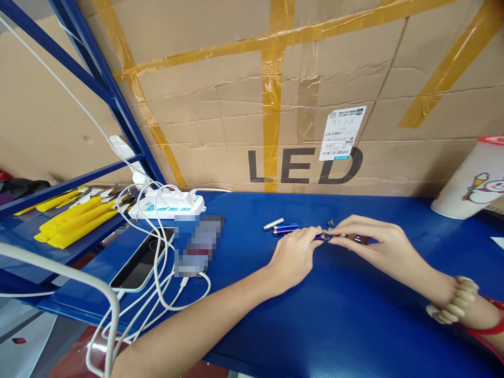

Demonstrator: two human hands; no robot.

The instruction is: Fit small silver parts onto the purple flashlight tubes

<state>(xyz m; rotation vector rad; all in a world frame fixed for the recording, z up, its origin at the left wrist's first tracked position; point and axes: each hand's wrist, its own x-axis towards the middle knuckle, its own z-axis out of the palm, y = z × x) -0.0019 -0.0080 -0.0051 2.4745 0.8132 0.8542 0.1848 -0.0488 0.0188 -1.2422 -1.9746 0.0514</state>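
Note:
My left hand (293, 257) is closed round a slim purple metal tube (319, 237), with only its right end showing past the fingers. At that end, the thumb and fingertips of my right hand (370, 241) are pinched together. Whatever small piece they hold is too small to make out. Just left of my left hand lie a silver metal tube (273, 224) and a blue metal tube (285, 227), with another dark tube partly under the hand. A small shiny part (330, 223) sits behind the fingertips, and more shiny bits (357, 239) show between my right thumb and fingers.
A white power strip (169, 203) with tangled white cables stands at the back left of the blue table (244, 320). Near it lie a phone (144, 262) and a blurred-out phone-like item (200, 245). Yellow-handled tools (79, 223), a large carton (220, 121) and a cup (468, 181) surround the area.

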